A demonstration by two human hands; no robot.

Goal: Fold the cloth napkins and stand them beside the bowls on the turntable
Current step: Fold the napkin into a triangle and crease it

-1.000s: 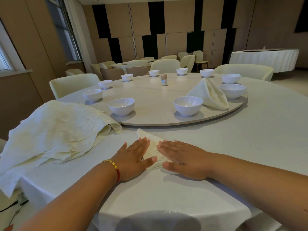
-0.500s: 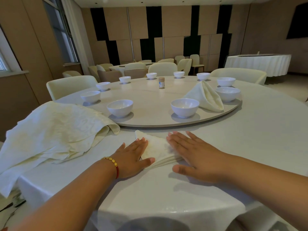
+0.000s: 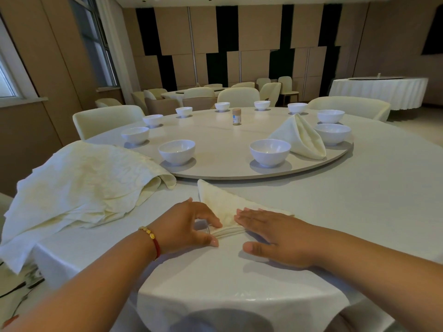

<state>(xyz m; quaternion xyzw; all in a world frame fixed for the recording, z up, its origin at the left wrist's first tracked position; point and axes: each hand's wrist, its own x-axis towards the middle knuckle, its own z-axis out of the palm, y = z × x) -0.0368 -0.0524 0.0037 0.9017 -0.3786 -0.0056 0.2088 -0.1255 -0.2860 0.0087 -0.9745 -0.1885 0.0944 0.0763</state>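
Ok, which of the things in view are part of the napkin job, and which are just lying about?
Part of the job:
- flat napkin, pinched by the left hand, pressed by the right hand
- stack of unfolded napkins
- standing napkin
- bowls, such as the nearest one
- turntable

Lying about:
- small jar
- chairs, like this one
- skirted table

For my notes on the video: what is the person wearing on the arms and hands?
Both forearms are bare, with no sleeves in view. The left hand has a bracelet at the wrist: a red cord with small gold beads. The right hand shows no ring, watch or glove.
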